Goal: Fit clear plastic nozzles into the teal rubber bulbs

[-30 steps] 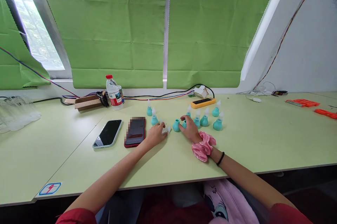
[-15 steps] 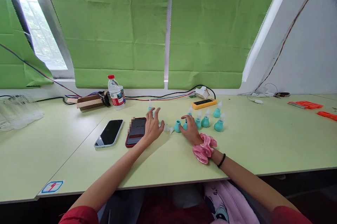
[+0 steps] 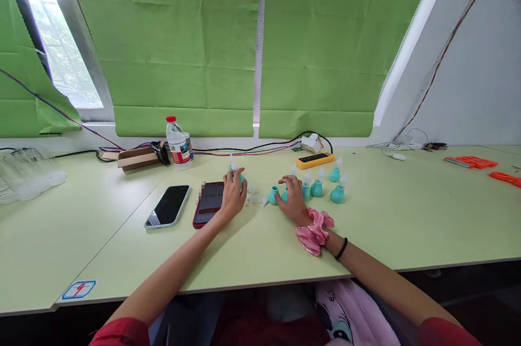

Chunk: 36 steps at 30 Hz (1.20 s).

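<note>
My left hand (image 3: 235, 194) is at the right edge of the red-cased phone, its fingers curled down around a small teal squeeze bulb (image 3: 243, 177) that they partly hide. Clear tips rise just behind those fingers. My right hand (image 3: 293, 202) is bent around another teal bulb (image 3: 284, 194), which shows between thumb and fingers. Beside its thumb stands an open-necked teal bulb (image 3: 273, 194) with no tip. Clear loose nozzles (image 3: 256, 199) lie between the hands. To the right, several teal bulbs with clear nozzles (image 3: 337, 193) stand upright.
The red-cased phone (image 3: 208, 205) and a pale-cased phone (image 3: 168, 206) lie at left. Behind are a water bottle (image 3: 179, 145), an open cardboard box (image 3: 138, 158) and a yellow power strip (image 3: 315, 160) with cables. Clear cups (image 3: 30, 172) lie far left; orange tools (image 3: 472, 161) lie far right.
My left hand has moved slightly left, and its spread fingers have drawn in around a teal bulb. More of the loose nozzles shows now. My right hand has stayed nearly still.
</note>
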Each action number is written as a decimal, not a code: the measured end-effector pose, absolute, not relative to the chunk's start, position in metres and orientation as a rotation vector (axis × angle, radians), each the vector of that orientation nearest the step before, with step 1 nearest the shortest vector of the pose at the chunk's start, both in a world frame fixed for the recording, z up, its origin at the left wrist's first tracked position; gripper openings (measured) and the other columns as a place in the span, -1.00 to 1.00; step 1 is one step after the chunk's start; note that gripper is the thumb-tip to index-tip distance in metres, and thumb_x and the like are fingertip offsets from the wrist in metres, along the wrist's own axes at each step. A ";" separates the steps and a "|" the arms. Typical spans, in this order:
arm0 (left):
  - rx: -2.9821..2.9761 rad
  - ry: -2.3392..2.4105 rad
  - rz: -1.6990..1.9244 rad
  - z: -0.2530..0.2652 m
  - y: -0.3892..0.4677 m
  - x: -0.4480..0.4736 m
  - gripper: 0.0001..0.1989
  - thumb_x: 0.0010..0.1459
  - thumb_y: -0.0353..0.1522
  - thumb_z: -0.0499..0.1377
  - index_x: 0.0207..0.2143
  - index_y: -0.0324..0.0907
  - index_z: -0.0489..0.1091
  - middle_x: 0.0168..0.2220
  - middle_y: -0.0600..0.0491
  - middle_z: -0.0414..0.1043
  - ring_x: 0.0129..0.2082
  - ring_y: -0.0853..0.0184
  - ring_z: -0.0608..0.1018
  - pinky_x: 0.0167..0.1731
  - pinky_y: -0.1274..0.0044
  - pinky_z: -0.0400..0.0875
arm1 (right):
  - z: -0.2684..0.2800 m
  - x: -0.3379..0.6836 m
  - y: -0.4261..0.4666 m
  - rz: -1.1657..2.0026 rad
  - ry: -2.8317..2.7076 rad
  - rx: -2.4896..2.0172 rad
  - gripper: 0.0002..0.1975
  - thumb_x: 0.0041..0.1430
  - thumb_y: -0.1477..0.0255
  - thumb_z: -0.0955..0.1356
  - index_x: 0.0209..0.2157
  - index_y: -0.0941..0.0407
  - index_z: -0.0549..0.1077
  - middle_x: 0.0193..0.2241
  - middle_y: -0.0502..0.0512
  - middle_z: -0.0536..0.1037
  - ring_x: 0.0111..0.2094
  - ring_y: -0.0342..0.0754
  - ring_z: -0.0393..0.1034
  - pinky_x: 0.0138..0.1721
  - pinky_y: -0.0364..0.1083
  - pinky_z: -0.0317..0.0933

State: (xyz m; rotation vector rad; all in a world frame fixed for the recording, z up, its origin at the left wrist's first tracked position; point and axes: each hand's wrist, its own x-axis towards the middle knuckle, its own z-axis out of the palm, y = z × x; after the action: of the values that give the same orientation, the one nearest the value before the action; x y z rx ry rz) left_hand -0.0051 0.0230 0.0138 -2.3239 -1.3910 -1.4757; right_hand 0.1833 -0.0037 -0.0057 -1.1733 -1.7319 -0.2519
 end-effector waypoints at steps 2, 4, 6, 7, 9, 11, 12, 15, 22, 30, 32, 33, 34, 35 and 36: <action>-2.343 -1.331 -1.727 0.020 0.015 -0.002 -0.74 0.12 -0.38 -0.13 -0.11 -0.18 0.13 -0.17 -0.08 0.17 -0.15 0.26 0.25 -0.17 0.38 0.18 | -0.002 0.181 -0.011 -0.269 -1.725 -1.085 -0.75 -0.09 0.50 0.25 -0.27 0.14 0.22 -0.21 0.17 0.21 -0.12 0.04 0.09 -0.10 0.05 0.03; -2.475 -1.265 -1.970 0.023 0.006 0.004 -0.77 0.11 -0.34 -0.08 -0.14 -0.14 0.11 -0.21 -0.04 0.20 -0.21 0.32 0.31 -0.28 0.48 0.27 | 0.003 0.177 -0.019 -0.254 -1.757 -0.968 -0.73 -0.07 0.48 0.26 -0.25 0.14 0.20 -0.20 0.18 0.22 -0.12 0.03 0.10 -0.10 0.05 0.04; -2.723 -1.206 -2.194 0.022 -0.003 0.013 -0.68 0.06 -0.31 0.01 -0.11 -0.10 0.03 -0.29 0.02 0.25 -0.30 0.37 0.36 -0.40 0.57 0.31 | 0.005 0.173 -0.027 -0.190 -1.831 -0.868 -0.68 -0.07 0.45 0.28 -0.21 0.13 0.17 -0.21 0.17 0.23 -0.14 0.01 0.13 -0.13 0.03 0.08; -2.805 -1.187 -2.346 0.021 -0.007 0.017 -0.60 0.02 -0.31 0.05 -0.09 -0.08 -0.03 -0.34 0.06 0.27 -0.34 0.39 0.38 -0.43 0.59 0.31 | 0.006 0.171 -0.029 -0.145 -1.875 -0.837 -0.64 -0.07 0.43 0.28 -0.18 0.13 0.16 -0.23 0.16 0.25 -0.16 0.00 0.15 -0.15 0.01 0.10; -2.989 -1.202 -2.562 0.017 -0.014 0.025 -0.48 -0.05 -0.31 0.12 -0.07 -0.06 -0.09 -0.39 0.10 0.28 -0.41 0.43 0.40 -0.46 0.60 0.32 | 0.006 0.168 -0.032 -0.062 -1.949 -0.828 -0.59 -0.08 0.41 0.29 -0.15 0.13 0.14 -0.25 0.15 0.26 -0.21 -0.03 0.18 -0.21 -0.03 0.15; -3.041 -1.311 -2.739 0.014 -0.018 0.029 -0.44 -0.09 -0.30 0.16 -0.08 -0.04 -0.08 -0.37 0.09 0.29 -0.43 0.43 0.41 -0.49 0.60 0.33 | 0.005 0.165 -0.031 -0.026 -1.982 -0.870 -0.59 -0.08 0.40 0.29 -0.14 0.13 0.15 -0.27 0.15 0.27 -0.23 -0.04 0.20 -0.25 -0.06 0.17; -3.018 -1.366 -2.817 0.014 -0.019 0.030 -0.44 -0.10 -0.29 0.17 -0.09 -0.03 -0.07 -0.35 0.09 0.29 -0.42 0.43 0.41 -0.49 0.59 0.34 | 0.004 0.165 -0.030 -0.025 -1.985 -0.896 -0.60 -0.09 0.42 0.29 -0.15 0.13 0.16 -0.28 0.14 0.28 -0.24 -0.04 0.21 -0.25 -0.07 0.17; -2.897 -1.459 -2.921 0.015 -0.019 0.028 -0.52 -0.12 -0.27 0.18 -0.16 -0.06 0.01 -0.38 0.12 0.29 -0.41 0.44 0.41 -0.44 0.56 0.36 | 0.000 0.166 -0.026 -0.032 -1.987 -0.946 -0.62 -0.12 0.50 0.26 -0.17 0.14 0.17 -0.30 0.12 0.31 -0.26 -0.04 0.23 -0.26 -0.08 0.17; -2.861 -1.677 -2.267 0.010 -0.004 0.021 -0.57 0.02 -0.09 -0.06 -0.66 -0.25 0.16 -0.72 0.16 0.12 -0.72 0.53 0.22 -0.73 0.68 0.08 | -0.001 0.172 -0.027 -0.063 -2.030 -1.004 -0.66 -0.23 0.58 0.21 -0.28 0.13 0.23 -0.38 0.08 0.33 -0.36 -0.06 0.26 -0.33 -0.10 0.17; -3.492 -2.042 -2.194 0.002 0.011 0.015 -0.52 -0.02 -0.04 -0.05 -0.75 -0.18 -0.06 -0.82 0.23 -0.11 -0.82 0.59 -0.02 -0.78 0.66 -0.22 | -0.006 0.175 -0.020 -0.102 -2.002 -0.870 -0.85 -0.09 0.38 0.30 -0.42 0.12 0.27 -0.52 0.03 0.37 -0.47 -0.12 0.27 -0.40 -0.13 0.17; -3.563 -2.137 -2.194 0.003 0.013 0.015 -0.51 -0.02 -0.02 -0.07 -0.74 -0.17 -0.10 -0.81 0.25 -0.15 -0.82 0.58 -0.02 -0.79 0.66 -0.19 | -0.007 0.175 -0.020 -0.099 -1.991 -0.848 -0.84 -0.08 0.35 0.30 -0.41 0.11 0.28 -0.51 0.03 0.38 -0.47 -0.12 0.27 -0.39 -0.12 0.17; -3.544 -2.180 -2.203 0.004 0.013 0.016 -0.51 -0.02 -0.01 -0.08 -0.74 -0.17 -0.11 -0.81 0.25 -0.16 -0.82 0.57 -0.02 -0.79 0.66 -0.17 | -0.007 0.175 -0.020 -0.088 -1.994 -0.843 -0.83 -0.07 0.34 0.30 -0.41 0.11 0.28 -0.50 0.03 0.39 -0.46 -0.12 0.28 -0.39 -0.12 0.17; -3.482 -2.203 -2.223 0.004 0.012 0.016 -0.51 -0.01 0.00 -0.11 -0.73 -0.16 -0.10 -0.81 0.25 -0.16 -0.81 0.57 -0.01 -0.78 0.66 -0.14 | -0.007 0.174 -0.021 -0.071 -1.997 -0.843 -0.83 -0.06 0.34 0.30 -0.40 0.11 0.28 -0.49 0.04 0.39 -0.45 -0.12 0.28 -0.38 -0.12 0.17; -3.376 -2.191 -2.240 0.005 0.012 0.016 -0.52 -0.01 0.01 -0.14 -0.72 -0.16 -0.08 -0.80 0.24 -0.14 -0.81 0.56 0.01 -0.78 0.65 -0.12 | -0.007 0.173 -0.021 -0.046 -1.997 -0.849 -0.82 -0.05 0.33 0.30 -0.39 0.11 0.29 -0.48 0.04 0.40 -0.44 -0.11 0.28 -0.38 -0.12 0.17; -3.242 -2.130 -2.231 0.005 0.011 0.016 -0.52 0.01 0.00 -0.16 -0.71 -0.17 -0.05 -0.80 0.23 -0.11 -0.81 0.54 0.04 -0.76 0.64 -0.09 | -0.006 0.172 -0.022 -0.017 -1.986 -0.860 -0.82 -0.04 0.32 0.29 -0.39 0.11 0.29 -0.48 0.05 0.40 -0.43 -0.11 0.29 -0.37 -0.12 0.17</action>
State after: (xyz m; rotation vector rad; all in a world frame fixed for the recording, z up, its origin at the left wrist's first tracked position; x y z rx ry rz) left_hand 0.0165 0.0108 0.0051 -3.2420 -2.1297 -2.2307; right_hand 0.1720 -0.0218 -0.0058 -0.8604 -1.9858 -0.0172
